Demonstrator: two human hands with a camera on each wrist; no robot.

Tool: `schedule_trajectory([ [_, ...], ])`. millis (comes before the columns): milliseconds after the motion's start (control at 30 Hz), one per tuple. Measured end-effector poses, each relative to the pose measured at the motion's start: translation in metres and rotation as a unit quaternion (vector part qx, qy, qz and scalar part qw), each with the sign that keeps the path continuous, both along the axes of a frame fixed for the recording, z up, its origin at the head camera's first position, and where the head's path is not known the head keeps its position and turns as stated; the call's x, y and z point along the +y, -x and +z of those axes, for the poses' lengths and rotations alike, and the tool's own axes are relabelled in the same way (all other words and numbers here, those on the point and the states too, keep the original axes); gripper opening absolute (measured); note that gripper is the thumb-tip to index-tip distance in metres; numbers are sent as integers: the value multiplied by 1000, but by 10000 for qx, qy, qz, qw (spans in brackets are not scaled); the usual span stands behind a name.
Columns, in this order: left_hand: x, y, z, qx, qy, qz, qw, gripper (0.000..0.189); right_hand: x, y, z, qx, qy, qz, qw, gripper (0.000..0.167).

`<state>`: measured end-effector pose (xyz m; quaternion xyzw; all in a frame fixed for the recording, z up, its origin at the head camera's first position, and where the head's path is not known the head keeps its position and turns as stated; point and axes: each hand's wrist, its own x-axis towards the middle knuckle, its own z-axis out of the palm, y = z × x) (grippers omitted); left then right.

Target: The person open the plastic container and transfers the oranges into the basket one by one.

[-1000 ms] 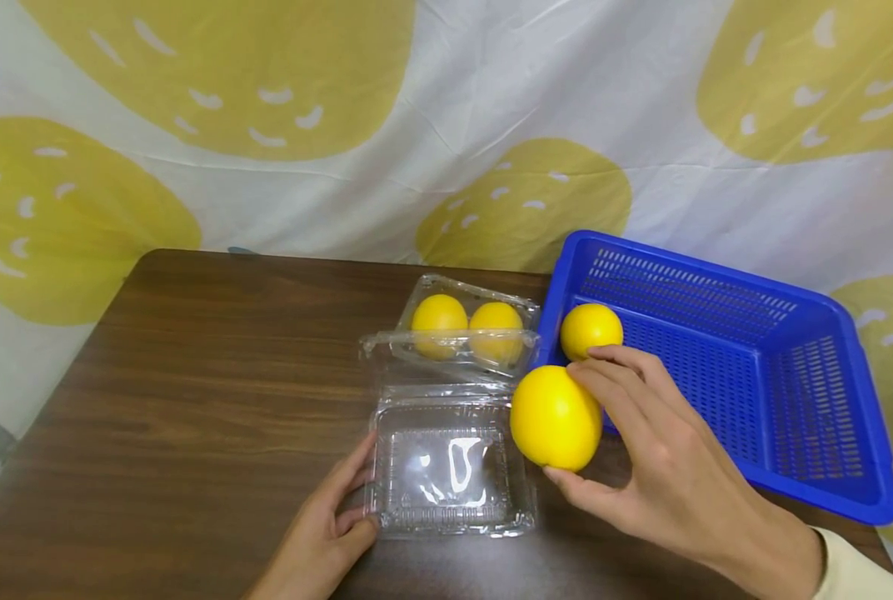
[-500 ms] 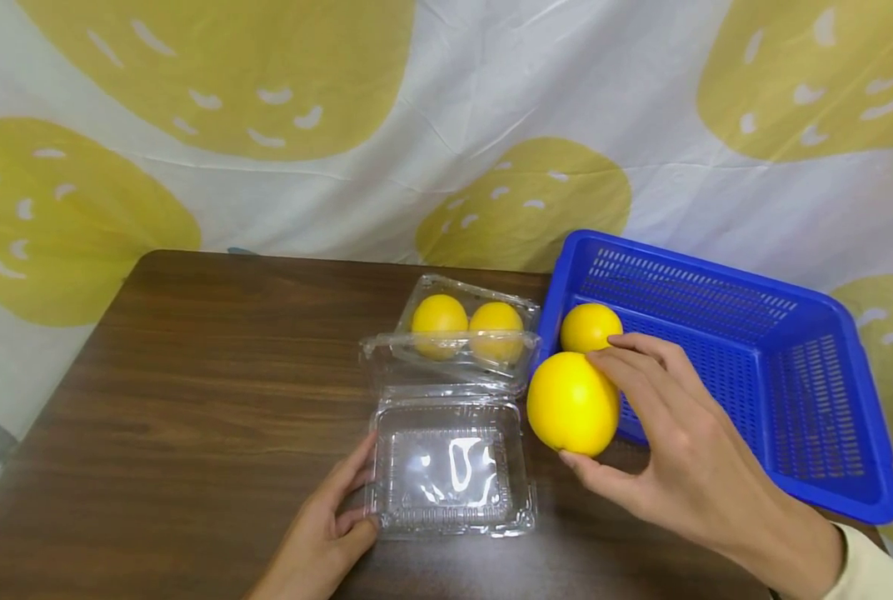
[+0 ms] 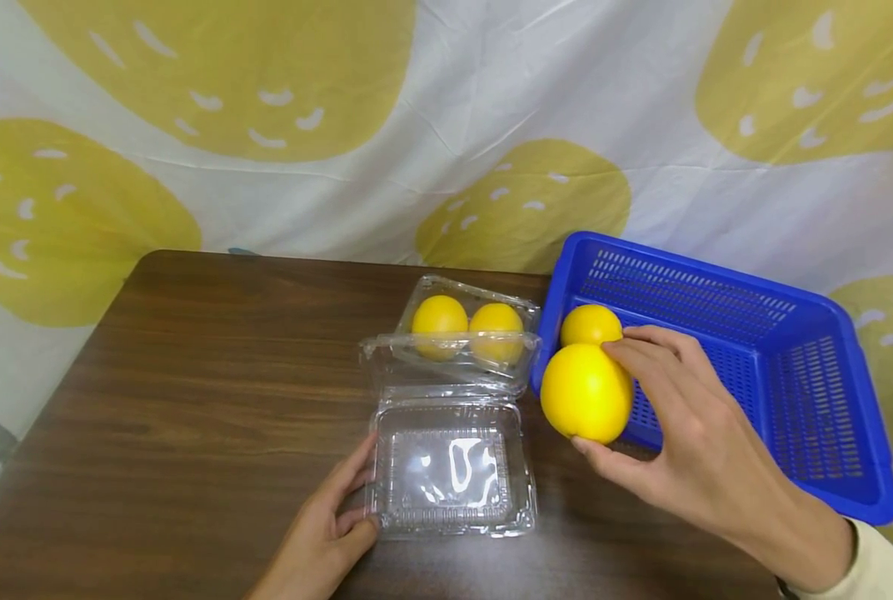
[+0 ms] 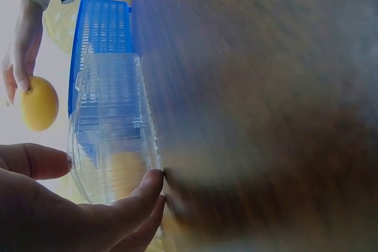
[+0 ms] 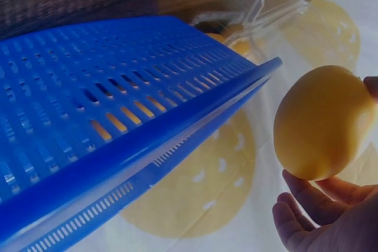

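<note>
In the head view my right hand (image 3: pixel 705 442) holds a smooth yellow orange (image 3: pixel 587 393) between thumb and fingertips, raised by the basket's near left rim. The same orange (image 5: pixel 322 123) shows beside the basket wall in the right wrist view. Another orange (image 3: pixel 591 323) lies inside the blue basket (image 3: pixel 877 400), partly hidden behind the held one. My left hand (image 3: pixel 326 525) grips the left side of an opened clear plastic clamshell box (image 3: pixel 446 471). In the left wrist view its thumb touches the upper rim of that box (image 4: pixel 112 81), its fingers lower down.
Behind the opened lid stands a second clear box (image 3: pixel 476 292) with two oranges (image 3: pixel 439 318) in it, against the basket's left side. All stand on a dark wooden table (image 3: pixel 214 400). A white cloth (image 3: pixel 491 83) with yellow prints hangs behind the table.
My right hand has moved right and slightly away from me with the orange, from the clamshell's side to the basket's rim. The left hand and clamshell have stayed put.
</note>
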<state>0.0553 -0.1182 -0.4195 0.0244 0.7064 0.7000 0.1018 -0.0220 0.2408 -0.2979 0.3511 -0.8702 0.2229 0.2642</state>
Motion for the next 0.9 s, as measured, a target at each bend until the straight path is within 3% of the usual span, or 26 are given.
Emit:
schedule_trajectory([
  [267, 0, 0, 2, -89, -43, -45, 9999, 93, 7, 9, -3, 156, 68, -64, 9998, 84],
  [533, 0, 1, 3, -109, -32, -32, 9999, 93, 21, 14, -7, -260, -103, -396, 9988, 90],
  [900, 1, 0, 3, -132, 8, 21, 9999, 93, 39, 19, -10, -314, -256, -744, 9964, 95],
])
